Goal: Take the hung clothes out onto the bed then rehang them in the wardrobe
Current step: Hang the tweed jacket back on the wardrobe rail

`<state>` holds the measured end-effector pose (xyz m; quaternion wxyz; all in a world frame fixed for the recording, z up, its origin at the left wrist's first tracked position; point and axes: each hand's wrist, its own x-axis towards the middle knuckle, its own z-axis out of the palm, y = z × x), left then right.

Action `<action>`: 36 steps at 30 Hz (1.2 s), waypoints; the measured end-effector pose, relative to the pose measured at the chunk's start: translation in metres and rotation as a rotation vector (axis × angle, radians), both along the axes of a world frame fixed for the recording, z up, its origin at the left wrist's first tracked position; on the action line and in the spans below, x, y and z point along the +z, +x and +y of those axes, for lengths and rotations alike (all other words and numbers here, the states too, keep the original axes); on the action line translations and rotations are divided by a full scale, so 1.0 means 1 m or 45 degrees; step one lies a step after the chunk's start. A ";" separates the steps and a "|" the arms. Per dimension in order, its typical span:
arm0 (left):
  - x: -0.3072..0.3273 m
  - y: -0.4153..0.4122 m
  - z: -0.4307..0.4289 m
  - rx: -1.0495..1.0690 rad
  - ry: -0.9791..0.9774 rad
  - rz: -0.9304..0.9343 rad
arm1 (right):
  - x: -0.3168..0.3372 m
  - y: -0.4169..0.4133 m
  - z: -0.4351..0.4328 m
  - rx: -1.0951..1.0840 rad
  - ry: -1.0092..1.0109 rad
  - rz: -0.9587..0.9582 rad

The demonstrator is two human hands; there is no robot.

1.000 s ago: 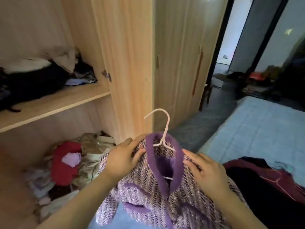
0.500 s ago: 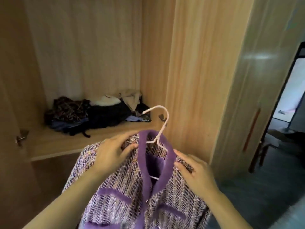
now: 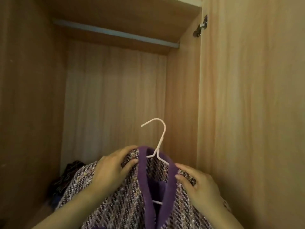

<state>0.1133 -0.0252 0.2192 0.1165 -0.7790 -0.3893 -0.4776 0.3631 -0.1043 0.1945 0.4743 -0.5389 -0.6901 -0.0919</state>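
A purple tweed jacket (image 3: 125, 204) with a solid purple collar hangs on a white wire hanger (image 3: 158, 141), held up in front of the open wardrobe. My left hand (image 3: 112, 169) grips the jacket's left shoulder beside the collar, thumb in front. My right hand (image 3: 198, 184) grips the right shoulder the same way. The hanger's hook points up and left, well below the pale hanging rail (image 3: 115, 33) that runs under the wardrobe's top panel. The rail is bare.
The wardrobe's wooden back and side walls (image 3: 181, 104) enclose the compartment. The open door (image 3: 250, 113) stands on the right, its hinge (image 3: 200, 28) near the top. A dark pile of clothes (image 3: 64, 179) lies at the lower left behind the jacket.
My view has tilted up from the shelf and bed to the wardrobe's top and rail. Both hands have kept their hold and lifted the jacket toward the compartment.
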 end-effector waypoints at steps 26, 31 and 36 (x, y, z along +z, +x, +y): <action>0.240 0.077 0.305 -0.134 0.465 0.089 | 0.228 0.063 0.250 -0.298 0.504 0.057; 0.291 0.078 0.357 -0.138 0.526 0.141 | 0.278 0.061 0.283 -0.494 0.702 0.028; 0.325 0.086 0.402 -0.271 0.561 0.114 | 0.323 0.063 0.314 -0.708 0.754 -0.023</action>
